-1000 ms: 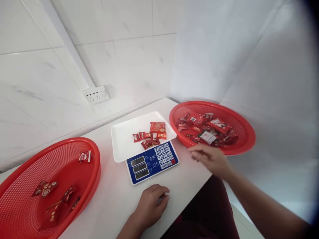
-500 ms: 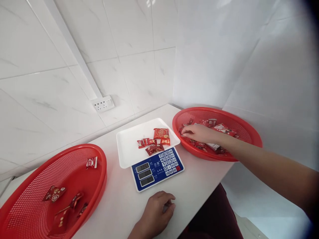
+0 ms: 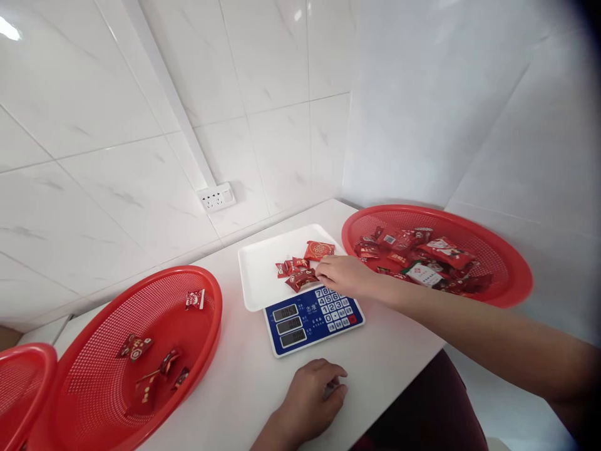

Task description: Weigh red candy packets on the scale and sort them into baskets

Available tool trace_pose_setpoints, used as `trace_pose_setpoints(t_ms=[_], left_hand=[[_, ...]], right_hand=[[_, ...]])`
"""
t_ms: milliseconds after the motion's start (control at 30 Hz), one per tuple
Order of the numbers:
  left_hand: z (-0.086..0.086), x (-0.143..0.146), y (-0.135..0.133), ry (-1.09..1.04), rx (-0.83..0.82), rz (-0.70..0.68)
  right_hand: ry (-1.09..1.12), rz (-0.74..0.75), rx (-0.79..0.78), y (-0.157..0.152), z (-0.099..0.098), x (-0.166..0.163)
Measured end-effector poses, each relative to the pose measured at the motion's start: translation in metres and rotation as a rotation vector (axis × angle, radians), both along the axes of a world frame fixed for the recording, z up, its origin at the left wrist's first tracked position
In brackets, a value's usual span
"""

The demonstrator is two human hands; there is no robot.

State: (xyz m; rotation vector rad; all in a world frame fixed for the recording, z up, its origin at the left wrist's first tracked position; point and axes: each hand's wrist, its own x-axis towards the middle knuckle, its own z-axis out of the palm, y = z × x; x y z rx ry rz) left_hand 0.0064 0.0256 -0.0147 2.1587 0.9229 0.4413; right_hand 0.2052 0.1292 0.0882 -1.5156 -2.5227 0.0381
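My right hand [image 3: 345, 274] reaches over the right edge of the white tray [image 3: 256, 269] of a digital scale. Its fingers are closed beside a dark red wrapped candy [image 3: 300, 280]; anything in them is hidden. Also on the tray are a square red packet [image 3: 319, 250] and small red candies [image 3: 291, 266], partly overlapping. The blue keypad panel [image 3: 310, 307] is partly covered by my right hand and forearm. My left hand [image 3: 312, 398] rests on the table in front of the scale, loosely curled with a gap between thumb and fingers, holding nothing.
A red basket [image 3: 509, 263] at the right holds many red-wrapped sweets and a white-and-green packet [image 3: 425, 274]. Another red basket [image 3: 213, 300] at the left has several sweets in it. Part of a further red basket [image 3: 44, 357] shows at far left. A socket [image 3: 216, 198] is on the tiled wall.
My right hand has moved left, out of the right basket and over the tray's right edge. My left hand keeps its place before the scale. The view has shifted left.
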Motion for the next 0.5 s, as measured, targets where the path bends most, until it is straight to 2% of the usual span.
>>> trace_pose_setpoints(t_ms=[100,200,400,500], left_hand=[[0.001,0.001,0.0,0.005,-0.006,0.002],[0.004,0.001,0.0,0.007,-0.014,0.002],[0.004,0.002,0.001,-0.008,-0.032,0.008],[0.002,0.002,0.002,-0.019,-0.042,0.008]], right_hand=[[0.072,-0.026,0.008,-0.002,0.004,-0.001],[0.152,0.04,0.025,-0.001,0.002,-0.008],[0.085,0.092,0.051,0.011,-0.016,-0.026],[0.08,0.126,0.079,0.008,-0.012,-0.024]])
